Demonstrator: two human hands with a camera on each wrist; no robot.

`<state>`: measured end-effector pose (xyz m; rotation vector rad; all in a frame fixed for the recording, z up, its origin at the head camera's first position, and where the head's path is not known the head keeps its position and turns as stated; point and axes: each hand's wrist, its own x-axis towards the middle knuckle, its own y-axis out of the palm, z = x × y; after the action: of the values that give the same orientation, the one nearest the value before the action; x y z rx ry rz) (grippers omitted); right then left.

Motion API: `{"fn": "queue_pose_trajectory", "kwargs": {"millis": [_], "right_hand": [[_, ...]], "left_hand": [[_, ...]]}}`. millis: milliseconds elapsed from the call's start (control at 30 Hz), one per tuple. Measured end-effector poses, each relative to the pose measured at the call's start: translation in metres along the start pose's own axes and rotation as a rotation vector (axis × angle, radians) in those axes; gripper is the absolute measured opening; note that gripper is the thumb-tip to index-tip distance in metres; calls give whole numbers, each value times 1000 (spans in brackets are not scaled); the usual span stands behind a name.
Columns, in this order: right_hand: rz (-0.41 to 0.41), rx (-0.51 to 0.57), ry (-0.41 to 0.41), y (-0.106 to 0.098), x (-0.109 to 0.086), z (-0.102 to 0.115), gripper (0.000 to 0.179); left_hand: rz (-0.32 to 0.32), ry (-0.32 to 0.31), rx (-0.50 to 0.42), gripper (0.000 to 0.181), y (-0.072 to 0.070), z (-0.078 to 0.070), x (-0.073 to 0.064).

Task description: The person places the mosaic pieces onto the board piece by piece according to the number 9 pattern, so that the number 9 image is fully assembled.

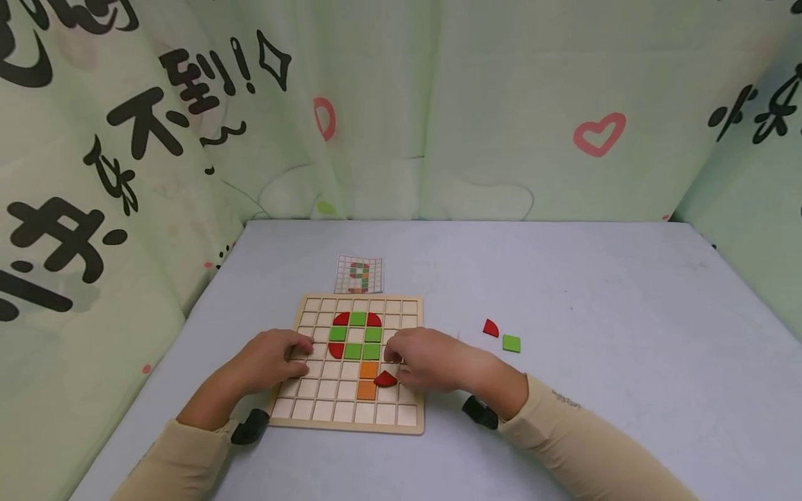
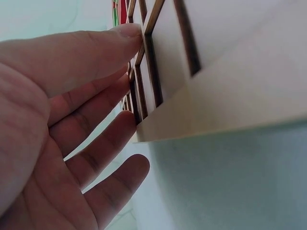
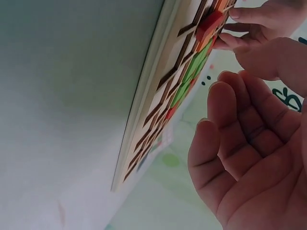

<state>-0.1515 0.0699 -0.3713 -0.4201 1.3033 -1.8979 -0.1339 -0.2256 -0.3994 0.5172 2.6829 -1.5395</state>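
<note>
A wooden grid board [image 1: 347,412] lies on the table with green squares [image 1: 358,318], red quarter-round pieces [image 1: 341,319] and orange squares [image 1: 367,369] set in its cells. My left hand [image 1: 269,358] rests at the board's left edge, thumb and fingers extended against it; in the left wrist view the thumb [image 2: 96,55] touches the grid. Over the board's right side hovers my right hand [image 1: 432,358], its fingers loosely bent and holding nothing. Just by its thumb, a loose red quarter-round piece [image 1: 385,379] lies askew across grid lines, beside the orange squares; the right wrist view shows it raised [image 3: 209,26].
Behind the board lies a small pattern card [image 1: 358,275] printed with a coloured figure on a grid. To the right, another red quarter-round piece [image 1: 491,328] and a green square [image 1: 511,343] lie on the white table [image 1: 601,292]. Printed curtains [image 1: 501,104] surround the table.
</note>
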Motion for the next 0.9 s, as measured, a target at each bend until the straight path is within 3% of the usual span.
{"fn": "queue_pose_trajectory", "kwargs": {"millis": [467,900], "right_hand": [[27,-39,5,8,9,8,24],[27,-105,-9,14,13,7,20]], "left_hand": [[3,-18,-8,19,0,-1,0],[8,-14,-23,19,0,-1,0]]}}
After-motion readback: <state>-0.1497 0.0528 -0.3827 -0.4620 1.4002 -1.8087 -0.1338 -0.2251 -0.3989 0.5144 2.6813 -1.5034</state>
